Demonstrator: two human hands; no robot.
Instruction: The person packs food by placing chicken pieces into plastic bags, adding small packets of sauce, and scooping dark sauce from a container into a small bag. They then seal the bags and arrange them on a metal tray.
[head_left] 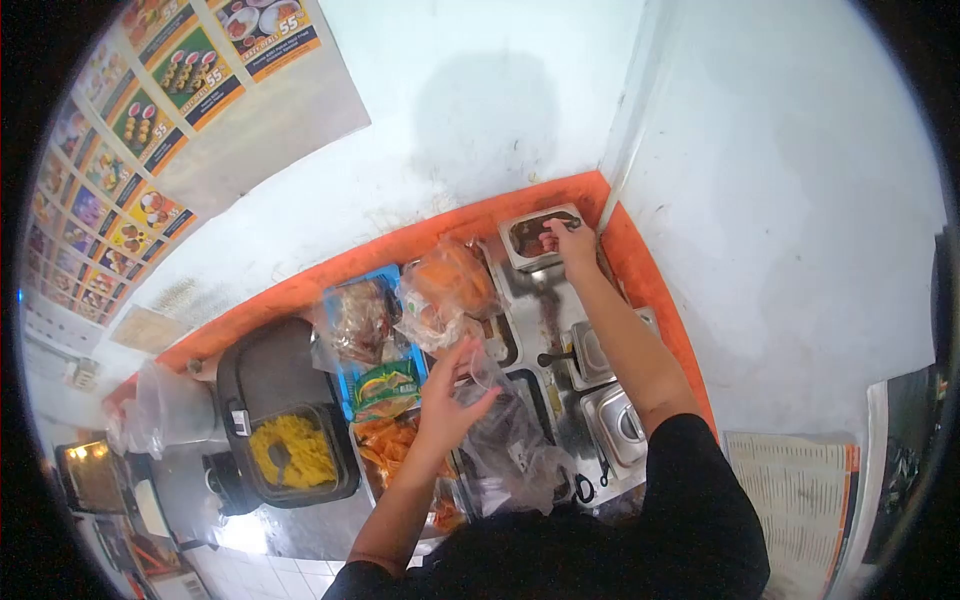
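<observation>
My left hand (447,405) grips a small clear plastic cup (486,370) between thumb and fingers, above the middle of the counter. Farther off, my right hand (572,246) reaches over a rectangular metal container (528,262) in the back corner. Dark brown sauce (524,236) fills part of that container. My right fingers are closed around the dark handle of a utensil (574,222); its lower end is hidden. Below the cup lies a clear plastic bag (505,440).
Bagged orange food (450,278) and a blue tray (349,385) with packets stand left of centre. A black tub (345,465) holds yellow food (292,450) with a spoon. Lidded metal containers (617,427) line the right side, beside the orange-edged wall (655,275).
</observation>
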